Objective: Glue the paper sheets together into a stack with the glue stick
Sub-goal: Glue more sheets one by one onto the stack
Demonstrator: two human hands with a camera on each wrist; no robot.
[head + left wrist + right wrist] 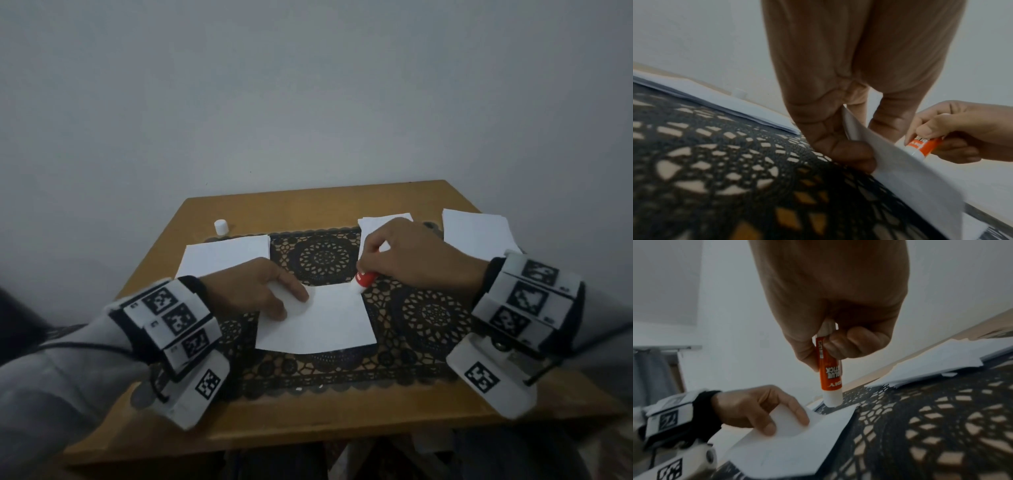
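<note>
At about 10 o'clock on the worktop stands a small white cap, with a paper pile just in front of it. The left hand has its grip pinched on the left edge of the centre sheet, which lies on the lace mat. The right hand, grip clenched round the glue stick, presses its tip on that sheet's 1 o'clock corner. Two more piles sit at 2 o'clock.
</note>
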